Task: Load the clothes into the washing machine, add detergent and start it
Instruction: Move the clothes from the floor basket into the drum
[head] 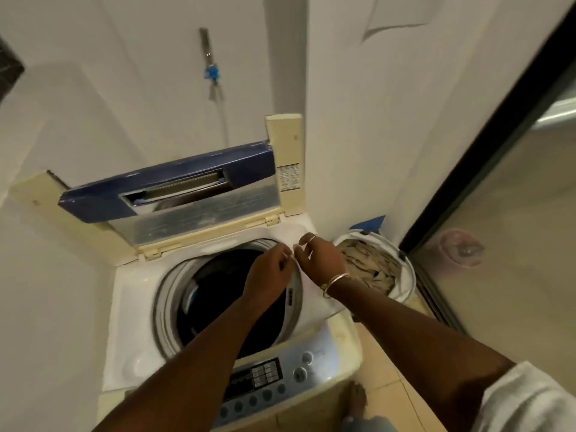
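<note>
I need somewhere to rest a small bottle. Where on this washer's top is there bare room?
The white top left of the drum opening, from rim to the washer's left edge, is bare. The right side is crowded: left hand and right hand meet there, pinching a small pale item. The control panel is all buttons; the bucket is full.

The left hand (270, 271) and right hand (322, 260) reach forward, nearly touching. The left pinches a pale strip (289, 256). The right's fingers (307, 241) curl beside it, grip unclear.
</note>
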The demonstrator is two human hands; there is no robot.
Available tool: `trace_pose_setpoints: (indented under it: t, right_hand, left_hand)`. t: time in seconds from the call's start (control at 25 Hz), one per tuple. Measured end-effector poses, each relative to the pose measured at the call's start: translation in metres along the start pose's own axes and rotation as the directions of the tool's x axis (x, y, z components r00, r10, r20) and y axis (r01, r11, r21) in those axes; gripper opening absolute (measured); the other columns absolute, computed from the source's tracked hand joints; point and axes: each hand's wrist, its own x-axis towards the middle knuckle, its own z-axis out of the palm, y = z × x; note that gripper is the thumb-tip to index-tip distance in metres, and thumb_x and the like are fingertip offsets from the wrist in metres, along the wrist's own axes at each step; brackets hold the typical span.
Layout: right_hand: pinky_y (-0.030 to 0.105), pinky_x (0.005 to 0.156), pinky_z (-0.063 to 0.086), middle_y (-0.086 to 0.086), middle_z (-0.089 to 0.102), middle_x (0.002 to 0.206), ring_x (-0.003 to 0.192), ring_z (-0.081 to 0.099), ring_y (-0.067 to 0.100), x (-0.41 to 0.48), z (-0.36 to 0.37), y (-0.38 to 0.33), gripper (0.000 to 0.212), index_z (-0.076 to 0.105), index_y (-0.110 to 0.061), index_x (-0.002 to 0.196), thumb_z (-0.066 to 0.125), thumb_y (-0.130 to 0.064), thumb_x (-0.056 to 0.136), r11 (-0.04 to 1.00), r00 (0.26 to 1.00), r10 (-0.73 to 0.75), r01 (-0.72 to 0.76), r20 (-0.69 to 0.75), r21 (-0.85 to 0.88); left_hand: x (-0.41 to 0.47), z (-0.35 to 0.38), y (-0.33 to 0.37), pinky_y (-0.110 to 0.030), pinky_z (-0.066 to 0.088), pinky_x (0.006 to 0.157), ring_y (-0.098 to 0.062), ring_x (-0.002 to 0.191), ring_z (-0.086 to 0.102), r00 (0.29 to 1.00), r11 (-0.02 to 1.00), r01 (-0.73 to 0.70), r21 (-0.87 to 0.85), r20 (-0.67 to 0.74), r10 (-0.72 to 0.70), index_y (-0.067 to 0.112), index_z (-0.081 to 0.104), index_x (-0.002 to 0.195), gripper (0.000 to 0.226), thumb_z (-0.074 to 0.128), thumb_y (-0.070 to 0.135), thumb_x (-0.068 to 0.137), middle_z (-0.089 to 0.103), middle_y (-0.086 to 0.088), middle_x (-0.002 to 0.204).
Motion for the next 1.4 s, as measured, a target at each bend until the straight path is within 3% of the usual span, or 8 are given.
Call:
trace_pose_setpoints:
  t: [0.16, 0.32, 0.48, 0.64, 0.76, 0.92, 1.08, 1.4]
  right_hand:
    - [0.028, 0.069, 0.050, -0.006, 0.066, 0.078, 0.075, 0.063, 0.015, 0.020, -0.043, 0.071, 0.024, 0.060, -0.025, 0.104, 0.051, -0.045, 0.093, 0.992, 0.992, 0.121, -0.122, -0.046, -0.015]
    - [0.030, 0.067, 0.052, -0.007, 0.063, 0.074, 0.069, 0.061, 0.014, 0.053, -0.061, 0.162, 0.024, 0.061, -0.024, 0.085, 0.050, -0.044, 0.092, 0.986, 0.991, 0.131, -0.130, -0.004, -0.109]
    - [0.033, 0.081, 0.050, 0.001, 0.067, 0.101, 0.094, 0.064, 0.022, 0.088, -0.070, 0.246, 0.036, 0.063, -0.022, 0.109, 0.051, -0.051, 0.091, 0.971, 0.961, 0.223, -0.205, 0.166, -0.123]
    - [0.032, 0.102, 0.040, 0.002, 0.063, 0.124, 0.117, 0.056, 0.021, 0.115, -0.080, 0.312, 0.041, 0.060, -0.021, 0.125, 0.053, -0.046, 0.093, 0.984, 0.943, 0.176, -0.158, 0.283, -0.085]
    - [0.032, 0.102, 0.039, 0.008, 0.060, 0.129, 0.120, 0.054, 0.025, 0.136, -0.084, 0.350, 0.047, 0.059, -0.015, 0.126, 0.058, -0.045, 0.090, 0.972, 0.891, 0.223, -0.172, 0.396, -0.162]
    - [0.034, 0.109, 0.032, 0.013, 0.050, 0.140, 0.129, 0.045, 0.029, 0.154, -0.059, 0.389, 0.059, 0.052, -0.010, 0.135, 0.060, -0.046, 0.089, 0.965, 0.826, 0.247, -0.165, 0.507, -0.202]
    - [0.040, 0.112, 0.034, 0.012, 0.040, 0.147, 0.135, 0.039, 0.033, 0.161, -0.018, 0.422, 0.067, 0.044, -0.013, 0.142, 0.061, -0.045, 0.086, 0.951, 0.804, 0.285, -0.167, 0.523, -0.261]
    - [0.047, 0.114, 0.030, 0.014, 0.027, 0.154, 0.141, 0.026, 0.039, 0.187, 0.101, 0.510, 0.072, 0.033, -0.019, 0.150, 0.059, -0.048, 0.089, 0.949, 0.759, 0.304, -0.186, 0.575, -0.255]
  left_hand:
    - [0.046, 0.055, 0.061, -0.018, 0.051, 0.070, -0.003, 0.081, 0.061, 0.995, 0.995, -0.083, -0.047, 0.048, 0.085, 0.025, 0.059, 0.104, 0.010, 0.055, 0.030, 0.097, 0.063, 0.013, 0.093]
    - [0.099, 0.125, 0.089, -0.021, 0.054, 0.074, -0.007, 0.084, 0.062, 0.985, 0.998, -0.055, -0.030, 0.160, 0.060, 0.024, 0.060, 0.104, 0.009, 0.058, 0.024, 0.096, 0.065, 0.008, 0.095]
    - [0.150, 0.201, 0.098, -0.004, 0.043, 0.072, -0.004, 0.089, 0.058, 0.962, 1.000, -0.014, 0.014, 0.274, 0.009, 0.018, 0.060, 0.113, 0.017, 0.058, 0.024, 0.097, 0.062, 0.009, 0.099]
    - [0.182, 0.264, 0.098, -0.025, 0.040, 0.104, -0.022, 0.117, 0.057, 0.887, 0.990, 0.133, 0.034, 0.441, -0.135, 0.005, 0.055, 0.130, 0.046, 0.050, 0.038, 0.098, 0.061, -0.012, 0.127]
    - [0.192, 0.299, 0.093, -0.024, 0.030, 0.109, -0.028, 0.131, 0.048, 0.835, 0.967, 0.251, 0.043, 0.496, -0.239, -0.001, 0.045, 0.140, 0.059, 0.049, 0.039, 0.097, 0.051, -0.015, 0.140]
    - [0.203, 0.340, 0.069, -0.024, 0.034, 0.107, -0.022, 0.126, 0.051, 0.810, 0.957, 0.277, 0.089, 0.515, -0.282, 0.006, 0.047, 0.139, 0.044, 0.058, 0.022, 0.098, 0.053, -0.004, 0.134]
    - [0.214, 0.389, 0.037, -0.037, 0.038, 0.111, -0.025, 0.127, 0.052, 0.757, 0.927, 0.362, 0.101, 0.549, -0.355, 0.007, 0.050, 0.138, 0.044, 0.058, 0.024, 0.098, 0.055, -0.011, 0.137]
    - [0.229, 0.512, -0.065, -0.035, 0.043, 0.105, -0.027, 0.124, 0.053, 0.696, 0.907, 0.397, 0.141, 0.598, -0.398, 0.011, 0.046, 0.138, 0.051, 0.063, 0.028, 0.093, 0.055, -0.011, 0.135]
